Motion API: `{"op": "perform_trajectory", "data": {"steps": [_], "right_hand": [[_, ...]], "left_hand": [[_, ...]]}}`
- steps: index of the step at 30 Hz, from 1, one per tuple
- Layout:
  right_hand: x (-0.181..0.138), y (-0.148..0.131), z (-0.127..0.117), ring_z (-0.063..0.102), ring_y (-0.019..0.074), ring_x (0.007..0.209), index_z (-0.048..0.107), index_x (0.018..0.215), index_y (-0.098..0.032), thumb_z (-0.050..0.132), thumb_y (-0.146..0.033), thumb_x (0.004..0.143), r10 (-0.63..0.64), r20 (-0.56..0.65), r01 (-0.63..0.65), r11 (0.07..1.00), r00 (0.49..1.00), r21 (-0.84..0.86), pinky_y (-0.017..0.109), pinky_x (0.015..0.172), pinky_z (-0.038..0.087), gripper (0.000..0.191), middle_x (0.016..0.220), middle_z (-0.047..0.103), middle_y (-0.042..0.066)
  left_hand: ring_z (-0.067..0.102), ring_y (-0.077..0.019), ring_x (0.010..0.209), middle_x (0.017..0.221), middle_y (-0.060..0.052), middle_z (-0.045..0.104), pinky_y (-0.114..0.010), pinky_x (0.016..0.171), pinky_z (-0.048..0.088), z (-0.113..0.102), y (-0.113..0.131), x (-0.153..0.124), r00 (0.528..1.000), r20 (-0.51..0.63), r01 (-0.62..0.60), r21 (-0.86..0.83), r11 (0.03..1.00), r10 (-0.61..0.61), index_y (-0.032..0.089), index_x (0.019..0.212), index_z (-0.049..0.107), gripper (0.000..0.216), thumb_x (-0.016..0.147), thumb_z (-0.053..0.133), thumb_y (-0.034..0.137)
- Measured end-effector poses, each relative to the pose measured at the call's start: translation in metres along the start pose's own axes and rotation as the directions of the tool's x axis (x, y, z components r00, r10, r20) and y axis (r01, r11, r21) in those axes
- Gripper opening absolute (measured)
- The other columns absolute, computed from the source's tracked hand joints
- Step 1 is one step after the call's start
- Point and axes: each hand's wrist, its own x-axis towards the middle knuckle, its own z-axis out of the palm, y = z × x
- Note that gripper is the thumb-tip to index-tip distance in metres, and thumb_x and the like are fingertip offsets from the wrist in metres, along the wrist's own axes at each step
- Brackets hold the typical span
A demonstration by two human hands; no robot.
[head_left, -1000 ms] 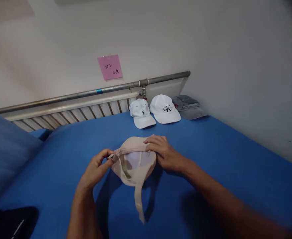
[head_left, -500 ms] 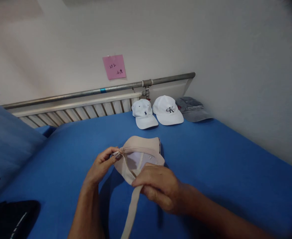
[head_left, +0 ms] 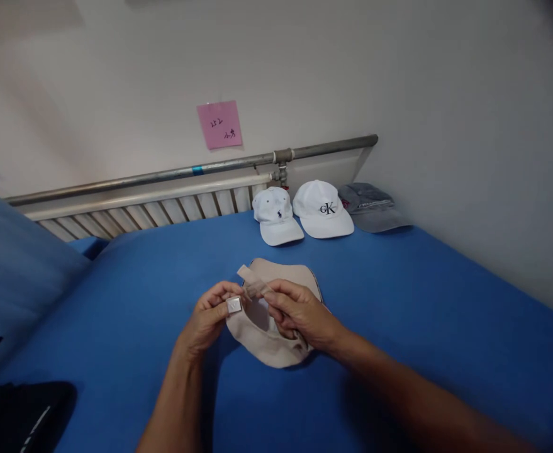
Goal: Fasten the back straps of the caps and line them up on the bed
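A beige cap point(head_left: 269, 343) lies upside down on the blue bed sheet point(head_left: 399, 302), close in front of me. My left hand point(head_left: 210, 318) pinches the small metal buckle point(head_left: 234, 305) at the cap's back. My right hand point(head_left: 299, 313) is closed on the cap's beige strap point(head_left: 253, 280), whose end points up and to the left, just above the buckle. Both hands meet over the cap's back opening.
Against the far wall stand two white caps point(head_left: 276, 214) point(head_left: 323, 211) and a grey cap point(head_left: 370, 206) in a row. A radiator with a metal pipe point(head_left: 163, 176) runs behind the bed. A pink note point(head_left: 219, 124) sticks on the wall. A dark item point(head_left: 16, 418) lies at bottom left.
My right hand caught the strap hanging below the cap and brought it up to the buckle. The left hand has kept its pinch on the buckle.
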Motion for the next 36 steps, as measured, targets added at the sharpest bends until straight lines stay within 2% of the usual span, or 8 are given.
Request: {"op": "perform_trajectory", "data": {"steps": [5,11,15,23,36], "right_hand": [[0.003,0.01,-0.012,0.027,0.0036,0.037,0.061,0.091,-0.018,0.061,-0.042,0.083,0.01,0.023,-0.01,1.0,1.0,0.01,0.017,0.036,0.026,0.025,0.047,0.04,-0.01],[0.003,0.01,-0.017,0.033,0.0024,0.04,0.059,0.073,-0.015,0.061,-0.031,0.08,0.031,0.038,-0.032,0.999,0.999,0.018,0.018,0.04,0.029,0.018,0.055,0.048,-0.006],[0.002,0.008,-0.016,0.031,0.0018,0.038,0.059,0.074,-0.015,0.061,-0.034,0.081,0.07,-0.016,-0.07,0.996,0.997,-0.062,0.018,0.039,0.026,0.021,0.055,0.047,-0.007],[0.001,0.007,-0.016,0.032,0.0024,0.039,0.059,0.07,-0.015,0.058,-0.03,0.082,0.069,0.024,-0.066,0.993,0.997,-0.1,0.018,0.04,0.027,0.019,0.053,0.046,-0.007],[0.0,0.003,-0.016,0.036,0.0037,0.04,0.059,0.068,-0.015,0.057,-0.028,0.08,0.075,0.012,-0.071,0.979,0.997,-0.189,0.018,0.039,0.03,0.017,0.054,0.047,-0.005]], "left_hand": [[0.062,-0.0136,0.064,0.066,-0.002,0.069,-0.023,0.062,0.046,0.005,-0.009,0.007,0.999,-0.035,0.007,-0.122,0.993,-0.011,0.018,0.075,0.065,0.023,0.061,0.082,0.026],[0.061,-0.0105,0.058,0.063,0.001,0.068,-0.019,0.057,0.045,0.003,-0.011,0.011,0.996,-0.082,0.01,-0.135,0.991,-0.021,0.018,0.072,0.063,0.026,0.058,0.084,0.025],[0.061,-0.01,0.057,0.063,0.0,0.068,-0.018,0.056,0.046,0.002,-0.012,0.011,0.998,-0.067,0.001,-0.137,0.991,-0.01,0.017,0.071,0.063,0.027,0.058,0.084,0.026],[0.061,-0.0102,0.058,0.065,0.001,0.067,-0.019,0.057,0.047,0.0,-0.014,0.012,0.999,-0.046,0.004,-0.156,0.988,-0.011,0.017,0.074,0.065,0.025,0.059,0.083,0.026],[0.063,-0.0102,0.063,0.07,0.0,0.069,-0.018,0.062,0.048,0.004,-0.01,0.01,1.0,-0.016,-0.01,-0.153,0.988,0.008,0.017,0.074,0.068,0.025,0.059,0.084,0.029]]}}
